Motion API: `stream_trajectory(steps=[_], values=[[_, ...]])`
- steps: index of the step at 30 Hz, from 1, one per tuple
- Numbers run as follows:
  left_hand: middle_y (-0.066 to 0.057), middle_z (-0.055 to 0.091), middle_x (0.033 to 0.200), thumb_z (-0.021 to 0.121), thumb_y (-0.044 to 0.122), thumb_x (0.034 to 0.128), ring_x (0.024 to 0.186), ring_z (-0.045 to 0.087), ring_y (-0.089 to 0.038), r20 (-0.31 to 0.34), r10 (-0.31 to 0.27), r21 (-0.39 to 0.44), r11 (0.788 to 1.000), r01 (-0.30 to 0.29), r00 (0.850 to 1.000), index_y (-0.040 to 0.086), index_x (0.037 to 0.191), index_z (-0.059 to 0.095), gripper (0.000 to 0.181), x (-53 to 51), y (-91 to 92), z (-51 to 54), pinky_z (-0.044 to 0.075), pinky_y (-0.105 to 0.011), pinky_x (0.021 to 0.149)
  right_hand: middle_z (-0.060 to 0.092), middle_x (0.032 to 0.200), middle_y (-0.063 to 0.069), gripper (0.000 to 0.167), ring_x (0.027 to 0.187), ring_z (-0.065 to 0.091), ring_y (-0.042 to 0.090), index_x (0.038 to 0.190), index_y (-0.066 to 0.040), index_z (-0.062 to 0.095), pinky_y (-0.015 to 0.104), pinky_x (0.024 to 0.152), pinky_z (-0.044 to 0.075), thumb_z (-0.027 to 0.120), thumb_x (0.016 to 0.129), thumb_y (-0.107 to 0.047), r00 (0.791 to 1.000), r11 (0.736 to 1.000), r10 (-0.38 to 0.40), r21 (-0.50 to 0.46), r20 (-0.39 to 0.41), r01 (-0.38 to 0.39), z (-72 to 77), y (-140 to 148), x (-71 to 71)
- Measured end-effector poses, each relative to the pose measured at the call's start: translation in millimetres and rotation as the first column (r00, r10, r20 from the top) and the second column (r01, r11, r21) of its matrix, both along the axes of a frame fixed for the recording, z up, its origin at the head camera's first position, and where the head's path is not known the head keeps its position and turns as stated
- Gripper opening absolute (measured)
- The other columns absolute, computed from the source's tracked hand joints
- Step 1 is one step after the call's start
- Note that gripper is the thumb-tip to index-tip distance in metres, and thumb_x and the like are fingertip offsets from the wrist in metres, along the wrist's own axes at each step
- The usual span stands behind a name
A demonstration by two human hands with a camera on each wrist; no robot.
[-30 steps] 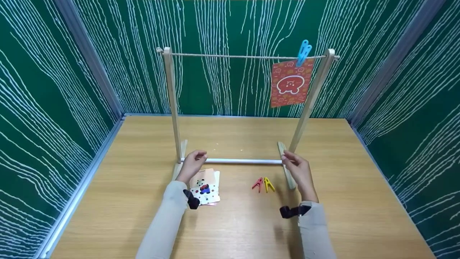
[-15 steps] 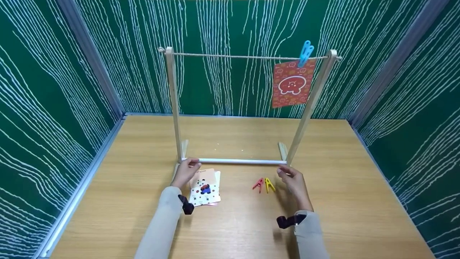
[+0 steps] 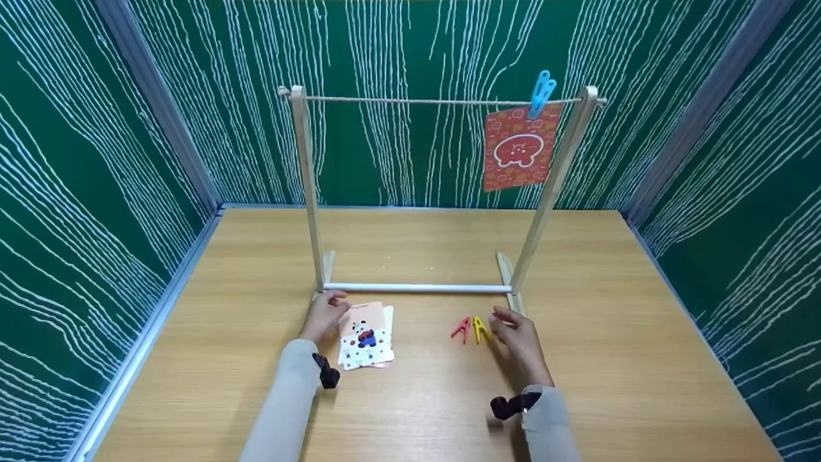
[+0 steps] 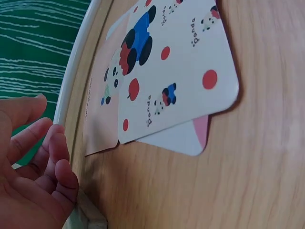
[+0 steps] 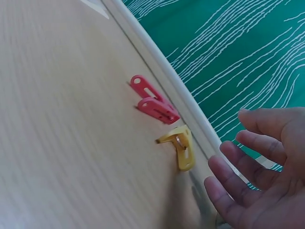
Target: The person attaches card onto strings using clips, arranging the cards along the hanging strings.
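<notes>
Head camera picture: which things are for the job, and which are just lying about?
Seem part of the job: card stack, red clip, yellow clip, blue clip, hanging card, string, wooden frame.
Probably just lying about: tiny pale specks.

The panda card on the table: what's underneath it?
Under the panda card lies at least one other card, its white corner and pink edge poking out. The rest is covered, so I can't tell how many.
</notes>
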State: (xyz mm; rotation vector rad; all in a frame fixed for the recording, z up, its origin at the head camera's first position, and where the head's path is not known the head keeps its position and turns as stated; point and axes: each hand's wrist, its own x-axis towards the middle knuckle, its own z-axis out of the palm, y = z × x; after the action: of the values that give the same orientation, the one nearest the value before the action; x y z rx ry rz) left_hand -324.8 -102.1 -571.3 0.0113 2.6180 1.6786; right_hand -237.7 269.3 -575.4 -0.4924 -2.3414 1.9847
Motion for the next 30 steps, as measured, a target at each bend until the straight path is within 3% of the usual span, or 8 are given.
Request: stream_trajectory(steps=[4, 10, 16, 24, 30], values=[[-0.01, 0.056, 0.086, 0.063, 0.007, 0.0874, 0.072, 0.051, -0.016, 0.062, 0.009, -0.034, 0.999, -0.007, 0.998, -0.008, 0.112, 0.061, 0.028, 0.1, -3.9, 2.0, 0.043, -0.022, 0.061, 0.054, 0.133, 0.024, 0.042, 0.106, 0.059, 0.02, 0.133, 0.003, 0.052, 0.029, 0.091, 0.049, 0.058, 0.095, -0.012, 1.0, 1.0, -0.002, 0.012, -0.006, 0.002, -4.5, -1, 0.4], [-0.006, 0.052, 0.084, 0.067, 0.012, 0.0858, 0.059, 0.046, -0.012, 0.194, 0.003, -0.091, 0.996, 0.015, 0.981, -0.002, 0.111, 0.06, 0.03, -2.6, -10.4, 4.4, 0.04, -0.022, 0.051, 0.057, 0.128, 0.026, 0.04, 0.109, 0.058, 0.026, 0.13, 0.007, 0.053, 0.029, 0.093, 0.05, 0.059, 0.093, -0.008, 1.0, 0.998, 0.01, 0.062, -0.022, -0.009, -10.9, -2, 1.3], [-0.005, 0.053, 0.083, 0.072, 0.008, 0.0824, 0.067, 0.048, -0.013, 0.209, -0.019, -0.138, 0.989, 0.048, 0.978, -0.003, 0.11, 0.06, 0.032, -3.3, -15.8, 3.2, 0.041, -0.021, 0.056, 0.058, 0.126, 0.024, 0.043, 0.116, 0.055, 0.031, 0.132, 0.005, 0.052, 0.039, 0.103, 0.044, 0.061, 0.093, -0.012, 0.999, 0.994, 0.036, 0.1, 0.01, -0.037, -15.6, -3, 4.7], [-0.01, 0.056, 0.094, 0.077, 0.005, 0.0751, 0.073, 0.05, -0.016, 0.201, -0.05, -0.203, 0.975, 0.092, 0.978, -0.001, 0.109, 0.06, 0.039, -1.7, -13.7, 4.2, 0.043, -0.023, 0.058, 0.061, 0.116, 0.02, 0.045, 0.1, 0.056, 0.022, 0.126, 0.007, 0.057, 0.02, 0.082, 0.046, 0.069, 0.086, -0.01, 0.999, 0.987, 0.041, 0.154, -0.002, -0.04, -23.5, -6, 6.2], [-0.015, 0.058, 0.1, 0.08, 0.002, 0.0707, 0.076, 0.049, -0.018, 0.159, -0.075, -0.221, 0.969, 0.109, 0.985, -0.002, 0.107, 0.058, 0.043, 0.8, -11.7, 4.0, 0.042, -0.025, 0.061, 0.062, 0.113, 0.02, 0.05, 0.098, 0.055, 0.022, 0.125, 0.008, 0.058, 0.02, 0.08, 0.045, 0.074, 0.082, -0.01, 0.998, 0.979, 0.052, 0.2, -0.03, -0.045, -27.4, -9, 6.1]])
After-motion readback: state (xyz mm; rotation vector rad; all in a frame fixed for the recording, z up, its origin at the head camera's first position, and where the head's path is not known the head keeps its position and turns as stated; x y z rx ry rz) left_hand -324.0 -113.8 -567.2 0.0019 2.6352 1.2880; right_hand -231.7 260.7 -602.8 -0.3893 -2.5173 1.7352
